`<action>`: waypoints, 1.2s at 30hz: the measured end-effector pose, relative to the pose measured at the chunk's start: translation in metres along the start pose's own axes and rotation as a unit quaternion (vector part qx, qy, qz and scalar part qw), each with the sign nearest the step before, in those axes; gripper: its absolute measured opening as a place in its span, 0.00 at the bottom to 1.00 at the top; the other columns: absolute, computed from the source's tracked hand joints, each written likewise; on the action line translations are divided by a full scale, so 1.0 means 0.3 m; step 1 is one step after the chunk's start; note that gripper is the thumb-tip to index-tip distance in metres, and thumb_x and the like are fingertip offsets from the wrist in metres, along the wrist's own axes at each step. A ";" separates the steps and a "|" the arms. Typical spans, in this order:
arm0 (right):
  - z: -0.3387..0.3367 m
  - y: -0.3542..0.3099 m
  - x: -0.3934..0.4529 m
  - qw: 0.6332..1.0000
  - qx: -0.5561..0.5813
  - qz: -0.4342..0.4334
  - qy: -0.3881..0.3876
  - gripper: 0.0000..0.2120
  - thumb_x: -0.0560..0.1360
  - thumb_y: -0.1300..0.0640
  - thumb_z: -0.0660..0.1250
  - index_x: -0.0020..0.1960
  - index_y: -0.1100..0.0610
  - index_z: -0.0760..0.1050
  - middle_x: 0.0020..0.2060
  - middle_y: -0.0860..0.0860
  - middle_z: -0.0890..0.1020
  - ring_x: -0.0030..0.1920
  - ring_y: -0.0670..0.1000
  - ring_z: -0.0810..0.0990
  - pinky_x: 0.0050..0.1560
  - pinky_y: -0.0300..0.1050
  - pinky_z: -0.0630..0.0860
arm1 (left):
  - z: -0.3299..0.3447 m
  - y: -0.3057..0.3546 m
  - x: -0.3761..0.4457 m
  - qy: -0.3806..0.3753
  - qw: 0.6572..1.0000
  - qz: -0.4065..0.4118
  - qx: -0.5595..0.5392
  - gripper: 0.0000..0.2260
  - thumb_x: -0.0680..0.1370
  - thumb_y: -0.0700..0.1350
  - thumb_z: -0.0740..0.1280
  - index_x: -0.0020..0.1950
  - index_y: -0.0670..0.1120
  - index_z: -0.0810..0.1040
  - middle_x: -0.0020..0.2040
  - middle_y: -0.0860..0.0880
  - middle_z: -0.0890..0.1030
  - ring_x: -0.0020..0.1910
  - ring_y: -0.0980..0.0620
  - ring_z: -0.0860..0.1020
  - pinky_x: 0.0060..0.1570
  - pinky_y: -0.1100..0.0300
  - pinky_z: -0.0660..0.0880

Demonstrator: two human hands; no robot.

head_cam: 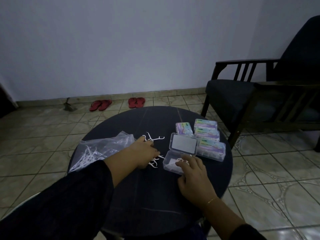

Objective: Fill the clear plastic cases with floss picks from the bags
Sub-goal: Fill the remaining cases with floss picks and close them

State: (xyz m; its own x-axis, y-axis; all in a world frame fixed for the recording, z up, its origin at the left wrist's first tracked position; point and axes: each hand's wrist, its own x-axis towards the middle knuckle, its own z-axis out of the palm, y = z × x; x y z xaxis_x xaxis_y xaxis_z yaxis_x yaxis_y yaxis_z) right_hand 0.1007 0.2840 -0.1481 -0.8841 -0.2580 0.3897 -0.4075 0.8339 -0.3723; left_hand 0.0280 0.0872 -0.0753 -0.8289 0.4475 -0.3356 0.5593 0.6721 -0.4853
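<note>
— What's where, left to right?

— Far left, the bag (97, 149) lies flat with a few picks inside. Just right of it my left hand (144, 152) rests on the loose picks (153, 138) on the table (138, 196); whether its fingers have closed on any, I cannot tell, they're hidden under the hand. Right again is the open case (170, 162), lid hinged up on its far side, a few picks in it. My right hand (194, 174) covers its near right corner, fingers fairly straight, steadying, gripping nothing.

— And the next move?

— I judge it's the left hand's: the case lies just to its right, long axis running left to right. Four closed cases (206, 135) sit beyond, far right.
</note>
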 end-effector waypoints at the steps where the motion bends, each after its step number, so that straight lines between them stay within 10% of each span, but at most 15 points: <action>1: 0.008 0.005 -0.001 1.000 0.003 -0.007 0.011 0.18 0.66 0.61 0.68 0.56 0.54 0.78 0.61 0.54 0.75 0.63 0.57 0.71 0.63 0.53 0.70 | 0.011 -0.002 0.002 0.013 1.000 -0.004 -0.003 0.23 0.77 0.46 0.64 0.72 0.52 0.65 0.67 0.52 0.72 0.68 0.50 0.65 0.64 0.49 0.58; 8: 0.014 0.007 0.004 0.997 -0.001 -0.026 0.068 0.17 0.62 0.64 0.76 0.49 0.55 0.81 0.57 0.55 0.78 0.61 0.53 0.70 0.60 0.45 0.67 | 0.029 0.024 -0.005 0.117 0.990 -0.054 -0.059 0.10 0.78 0.43 0.60 0.54 0.53 0.78 0.51 0.52 0.81 0.55 0.50 0.75 0.54 0.54 0.60; 15: 0.016 0.011 0.000 0.997 0.037 -0.009 0.074 0.15 0.63 0.67 0.75 0.49 0.56 0.81 0.58 0.58 0.77 0.62 0.55 0.69 0.58 0.51 0.73 | 0.063 0.040 0.016 0.113 0.980 -0.112 -0.116 0.16 0.79 0.42 0.59 0.65 0.51 0.75 0.58 0.48 0.78 0.61 0.48 0.71 0.59 0.52 0.61; 23: 0.017 0.017 -0.001 0.992 0.104 0.043 0.054 0.12 0.74 0.64 0.66 0.55 0.57 0.80 0.73 0.56 0.61 0.71 0.54 0.64 0.62 0.35 0.63 | 0.054 0.044 0.021 0.070 0.975 -0.113 -0.176 0.14 0.77 0.41 0.61 0.61 0.53 0.76 0.58 0.52 0.78 0.60 0.49 0.73 0.60 0.50 0.59; 36: 0.019 0.023 0.005 0.991 0.117 0.043 0.055 0.14 0.75 0.63 0.65 0.58 0.52 0.80 0.75 0.53 0.56 0.73 0.51 0.61 0.67 0.36 0.61 | -0.128 0.000 -0.004 0.061 0.970 -0.167 -0.164 0.10 0.79 0.39 0.61 0.56 0.50 0.78 0.58 0.51 0.77 0.59 0.46 0.72 0.53 0.58 0.58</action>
State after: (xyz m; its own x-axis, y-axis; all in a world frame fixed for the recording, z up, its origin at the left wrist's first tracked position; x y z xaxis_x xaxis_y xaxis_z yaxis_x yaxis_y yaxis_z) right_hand 0.0953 0.2866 -0.1548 -0.8926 -0.1259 0.4330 -0.3854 0.7113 -0.5878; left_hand 0.0286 0.1094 -0.0440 -0.9697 0.2250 -0.0951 0.2424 0.9346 -0.2605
